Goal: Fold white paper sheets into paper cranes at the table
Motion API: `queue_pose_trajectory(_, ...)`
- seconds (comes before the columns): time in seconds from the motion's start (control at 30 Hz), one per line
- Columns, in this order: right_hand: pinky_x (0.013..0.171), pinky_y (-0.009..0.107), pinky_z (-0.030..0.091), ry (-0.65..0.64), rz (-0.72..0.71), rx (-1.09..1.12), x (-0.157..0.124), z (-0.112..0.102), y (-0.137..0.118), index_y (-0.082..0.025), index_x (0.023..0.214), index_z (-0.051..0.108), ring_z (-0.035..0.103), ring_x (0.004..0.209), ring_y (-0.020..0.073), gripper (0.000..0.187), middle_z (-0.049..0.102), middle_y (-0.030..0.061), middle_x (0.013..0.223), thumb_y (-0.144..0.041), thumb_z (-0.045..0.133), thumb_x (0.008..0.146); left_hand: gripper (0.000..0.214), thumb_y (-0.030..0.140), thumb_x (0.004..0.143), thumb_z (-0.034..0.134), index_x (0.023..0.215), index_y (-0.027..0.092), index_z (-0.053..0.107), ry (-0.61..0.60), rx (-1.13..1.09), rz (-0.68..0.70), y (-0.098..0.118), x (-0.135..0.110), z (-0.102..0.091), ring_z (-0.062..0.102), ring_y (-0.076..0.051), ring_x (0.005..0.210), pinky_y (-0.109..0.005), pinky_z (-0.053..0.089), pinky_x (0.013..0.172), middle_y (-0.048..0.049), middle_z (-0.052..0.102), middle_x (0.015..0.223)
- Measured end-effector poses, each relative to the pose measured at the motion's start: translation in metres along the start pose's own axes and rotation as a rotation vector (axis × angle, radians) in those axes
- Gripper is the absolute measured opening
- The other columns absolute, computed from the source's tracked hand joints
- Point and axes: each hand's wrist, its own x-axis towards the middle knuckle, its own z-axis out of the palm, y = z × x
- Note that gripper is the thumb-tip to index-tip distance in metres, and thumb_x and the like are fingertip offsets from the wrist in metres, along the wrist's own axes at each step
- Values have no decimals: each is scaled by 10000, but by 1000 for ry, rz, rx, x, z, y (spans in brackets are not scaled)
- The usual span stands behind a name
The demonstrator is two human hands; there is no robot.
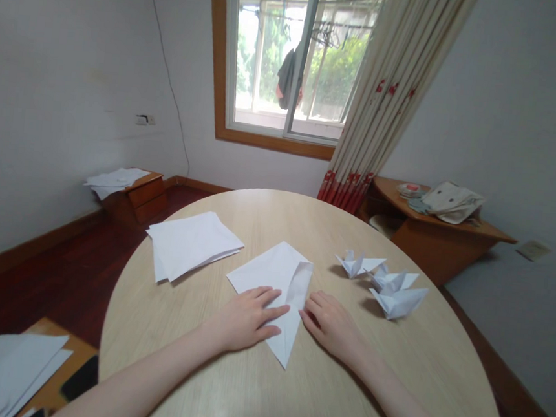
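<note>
A white sheet of paper (273, 263), partly folded to a point toward me, lies in front of me on the round table (251, 404). My left hand (249, 319) rests flat on it with the fingers spread. Along its right side a narrow flap is folded over. At that edge my right hand (329, 320) has curled fingers, with thumb and fingertips closed on the paper. Part of the sheet is hidden under my left hand. To the right stand three folded paper birds (399, 303), close together.
A stack of white paper (194, 243) lies at the table's left. More sheets (6, 366) are on a low wooden surface at lower left, near a dark object (81, 376). A small cabinet (147, 200) with papers stands behind, and a corner desk (451, 236) holds a cloth bag (454, 201).
</note>
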Motion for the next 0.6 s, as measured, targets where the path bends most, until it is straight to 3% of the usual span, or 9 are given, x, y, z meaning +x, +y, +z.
queue_pose_trajectory(0.23, 613, 272, 414, -67, -29, 167, 1, -6, -12, -204, 649, 512, 543, 676, 169, 285, 567, 19, 697, -214, 409, 915, 404, 330, 959, 477, 1351, 241, 509, 0, 6, -5, 0, 1, 1, 420, -299, 1301, -443, 370, 1064, -118, 441, 1438)
queue_pose_trajectory(0.6, 572, 248, 350, -108, -79, 276, -1, -7, -23, -191, 594, 477, 493, 612, 140, 217, 539, 4, 638, -116, 500, 797, 377, 369, 955, 487, 1324, 299, 524, 34, -13, 34, -8, 1, 1, 456, -288, 1247, -467, 416, 988, -90, 473, 1400)
